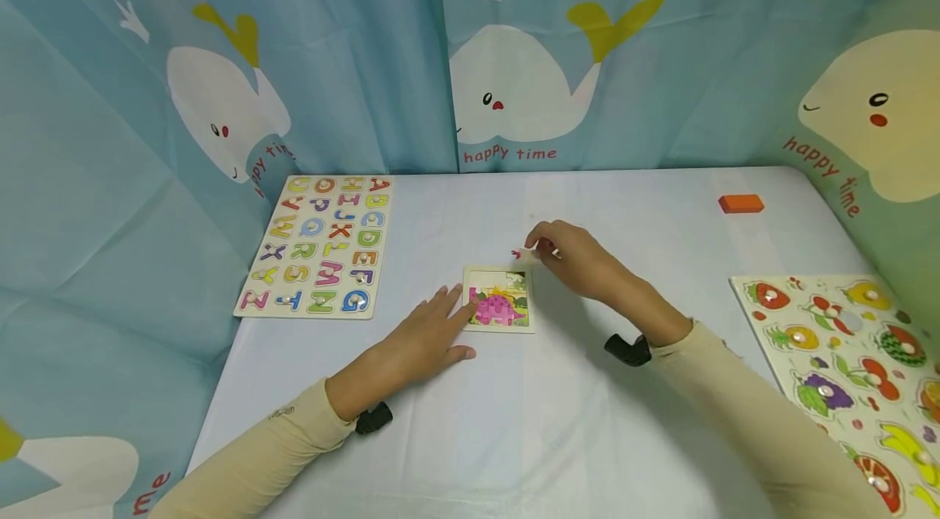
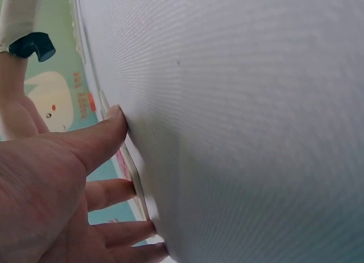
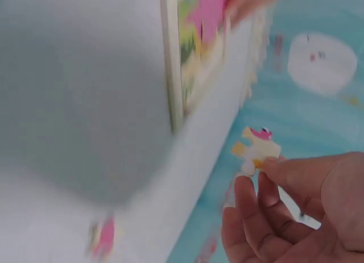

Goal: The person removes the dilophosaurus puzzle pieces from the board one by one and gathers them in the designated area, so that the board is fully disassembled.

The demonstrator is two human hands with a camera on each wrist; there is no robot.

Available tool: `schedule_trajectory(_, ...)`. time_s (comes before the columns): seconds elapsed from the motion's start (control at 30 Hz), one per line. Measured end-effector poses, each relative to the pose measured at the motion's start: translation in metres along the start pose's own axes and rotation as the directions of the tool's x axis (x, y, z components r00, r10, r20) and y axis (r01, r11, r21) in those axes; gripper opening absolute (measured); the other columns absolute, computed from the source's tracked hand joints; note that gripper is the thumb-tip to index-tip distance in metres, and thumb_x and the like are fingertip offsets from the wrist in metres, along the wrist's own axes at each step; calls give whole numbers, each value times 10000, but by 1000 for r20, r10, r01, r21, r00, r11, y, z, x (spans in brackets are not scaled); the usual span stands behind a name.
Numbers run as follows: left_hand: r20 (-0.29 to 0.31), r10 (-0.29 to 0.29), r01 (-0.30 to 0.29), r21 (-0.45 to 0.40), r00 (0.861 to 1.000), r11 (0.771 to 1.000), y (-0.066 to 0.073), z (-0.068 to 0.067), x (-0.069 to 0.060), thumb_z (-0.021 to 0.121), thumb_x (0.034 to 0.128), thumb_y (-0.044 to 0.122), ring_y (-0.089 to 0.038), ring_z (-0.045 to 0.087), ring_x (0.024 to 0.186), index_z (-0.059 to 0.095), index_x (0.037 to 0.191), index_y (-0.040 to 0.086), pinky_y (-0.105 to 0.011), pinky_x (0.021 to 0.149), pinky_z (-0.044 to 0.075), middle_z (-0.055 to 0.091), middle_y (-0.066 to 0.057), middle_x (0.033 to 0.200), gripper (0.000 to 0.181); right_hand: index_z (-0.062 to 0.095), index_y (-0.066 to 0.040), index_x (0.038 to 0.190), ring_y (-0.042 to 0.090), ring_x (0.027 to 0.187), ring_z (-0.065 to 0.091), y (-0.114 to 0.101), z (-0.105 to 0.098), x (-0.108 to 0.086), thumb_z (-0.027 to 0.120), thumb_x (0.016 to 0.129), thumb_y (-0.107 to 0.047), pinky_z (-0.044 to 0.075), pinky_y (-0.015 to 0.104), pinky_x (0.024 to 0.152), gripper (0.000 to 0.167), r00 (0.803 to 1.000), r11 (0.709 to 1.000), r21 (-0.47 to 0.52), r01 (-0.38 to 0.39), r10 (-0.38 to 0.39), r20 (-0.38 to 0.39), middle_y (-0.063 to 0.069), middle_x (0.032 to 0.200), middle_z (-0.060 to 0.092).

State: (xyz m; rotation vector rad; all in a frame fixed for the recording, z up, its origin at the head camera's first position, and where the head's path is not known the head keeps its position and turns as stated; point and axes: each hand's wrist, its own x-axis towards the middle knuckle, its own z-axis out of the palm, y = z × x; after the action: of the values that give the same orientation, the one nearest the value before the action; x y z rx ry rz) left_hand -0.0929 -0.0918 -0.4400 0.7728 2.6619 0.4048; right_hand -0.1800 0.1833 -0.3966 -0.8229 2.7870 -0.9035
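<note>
In the head view, a square, pale wooden tray (image 1: 464, 299) with a pink dinosaur jigsaw (image 1: 499, 308) lies on a white cloth-covered table (image 1: 573, 421), a pale patch showing in the upper part of its picture. The left hand (image 1: 420, 338) is spread with fingers fairly straight, gripping nothing, its fingertips at the tray's left edge and its thumb apart below. The right hand (image 1: 580, 259), just above and right of the tray, pinches a small pale jigsaw piece with pink on it (image 1: 525, 255). A cream board of coloured letters (image 1: 314, 248) lies to the left; a cream board of painted fruit (image 1: 844, 339) and an orange rectangular block (image 1: 741, 204) lie to the right.

In the left wrist view, the left hand's spread fingertips touch the tray's edge, seen almost side-on.

In the right wrist view, thumb and fingers hold the piece by one side, clear of the table and apart from the tray. A blurred pink-and-pale shape (image 3: 103, 238) lies on the tabletop, too smeared to identify.
</note>
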Motion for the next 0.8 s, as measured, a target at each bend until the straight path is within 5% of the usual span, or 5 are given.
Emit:
schedule_trajectory(0.27,-1,2,-2,2,1000,1000,0,1,0,653,1043,425,-447,238,1590,377,1642,95,-599,1250,293,231,-234,1726,737,686,3,1167,303,1019,645,48,-56,-31,571,1061,-27,527,456,863,160,988,989,-15,-144,145,55,149,1042,689)
schedule_trajectory(0.43,-3,5,-5,6,1000,1000,-1,2,0,654,1044,422,-454,240,1587,384,1637,90,-598,1248,298,235,-242,1722,732,677,-1,1198,242,966,593,85,-79,-48,569,1077,-81,502,339,801,180,952,965,8,-262,257,168,117,1033,673)
schedule_trajectory(0.6,-5,8,-8,27,1000,1000,-2,3,0,650,1043,438,-449,248,1586,389,1634,86,-597,1241,312,243,-240,1720,736,658,19,1219,209,1019,539,108,-84,-60,560,1073,-60,479,242,802,192,909,939,53,-340,314,275,105,1111,651)
schedule_trajectory(0.8,-1,5,-5,26,1000,1000,-3,3,2,651,1040,445,-436,237,1594,388,1636,94,-593,1246,305,232,-230,1727,740,658,24,1187,240,984,541,116,-72,-64,575,1065,-52,474,295,781,166,915,941,25,-336,321,244,127,1074,651)
